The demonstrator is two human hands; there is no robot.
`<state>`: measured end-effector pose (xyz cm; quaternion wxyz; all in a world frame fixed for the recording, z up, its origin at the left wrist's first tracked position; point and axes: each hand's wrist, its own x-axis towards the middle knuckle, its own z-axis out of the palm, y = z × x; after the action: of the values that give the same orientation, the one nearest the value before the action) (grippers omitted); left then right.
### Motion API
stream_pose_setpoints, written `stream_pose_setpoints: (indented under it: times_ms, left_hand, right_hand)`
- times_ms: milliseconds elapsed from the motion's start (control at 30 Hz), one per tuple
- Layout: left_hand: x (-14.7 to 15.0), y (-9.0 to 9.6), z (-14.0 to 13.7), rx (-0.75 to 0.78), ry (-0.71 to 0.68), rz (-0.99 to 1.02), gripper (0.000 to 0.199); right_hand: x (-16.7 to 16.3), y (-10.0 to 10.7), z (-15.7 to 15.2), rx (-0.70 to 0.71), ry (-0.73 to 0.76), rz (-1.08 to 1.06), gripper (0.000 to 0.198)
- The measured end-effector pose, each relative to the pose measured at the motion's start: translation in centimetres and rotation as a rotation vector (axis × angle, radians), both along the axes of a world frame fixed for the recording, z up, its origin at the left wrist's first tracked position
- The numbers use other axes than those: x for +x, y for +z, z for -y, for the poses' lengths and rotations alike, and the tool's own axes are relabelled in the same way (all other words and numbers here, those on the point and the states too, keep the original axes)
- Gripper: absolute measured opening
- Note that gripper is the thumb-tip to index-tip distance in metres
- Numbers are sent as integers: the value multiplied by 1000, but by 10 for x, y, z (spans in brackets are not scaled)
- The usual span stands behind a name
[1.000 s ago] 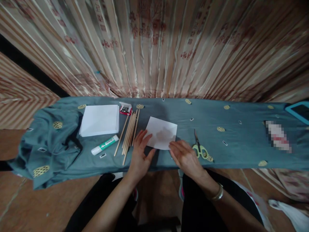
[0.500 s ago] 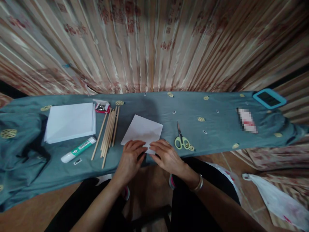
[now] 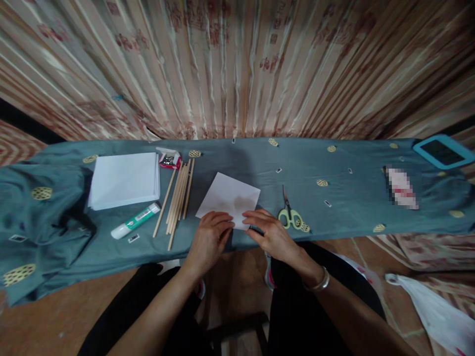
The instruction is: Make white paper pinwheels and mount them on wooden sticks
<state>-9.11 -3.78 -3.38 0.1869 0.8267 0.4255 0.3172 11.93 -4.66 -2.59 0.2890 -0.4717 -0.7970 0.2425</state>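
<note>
A white sheet of paper (image 3: 230, 194) lies at an angle near the table's front edge. My left hand (image 3: 212, 236) pinches its near edge, fingers bent and thumb tucked beneath. On the right part of the same edge, my right hand (image 3: 271, 236) has its fingers curled over the paper, with the thumb below. A small gap separates the two hands. My fingers hide most of the near edge, so I cannot tell whether it is folded. Green-handled scissors (image 3: 289, 216) lie just right of my right hand. Several thin wooden sticks (image 3: 178, 198) lie left of the paper.
Left of the sticks are a stack of white paper (image 3: 124, 180), a green-and-white glue stick (image 3: 135, 221) and a small open red box (image 3: 170, 159) of metal bits. A blue-framed tablet (image 3: 443, 151) and a pixelated item (image 3: 403, 189) lie far right. Curtains (image 3: 237, 69) hang behind the table.
The camera view has shifted, so everything on the table appears further right. My hands stay at the paper's near edge, now slightly further apart.
</note>
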Motion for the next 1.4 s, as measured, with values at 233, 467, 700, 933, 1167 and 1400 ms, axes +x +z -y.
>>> stream_pose_setpoints:
  times_ms: [233, 467, 700, 933, 1167, 1400]
  left_hand:
    - [3, 5, 5, -65, 14, 52, 14]
    - [3, 7, 6, -109, 79, 113, 15]
    - [-4, 4, 1, -71, 65, 26, 20]
    - [-6, 9, -2, -86, 95, 19, 20]
    - [-9, 10, -7, -246, 235, 131, 25]
    - [-15, 10, -29, -373, 395, 234, 28]
  right_hand:
    - [2, -3, -2, -67, -34, -104, 9]
    - [6, -2, -6, -65, -64, -111, 15]
    - [13, 3, -8, 6, -76, -32, 18]
    - [14, 8, -9, 38, -156, -130, 16]
    - [16, 11, -14, 100, -278, -28, 42]
    - [4, 10, -13, 292, -262, 108, 40]
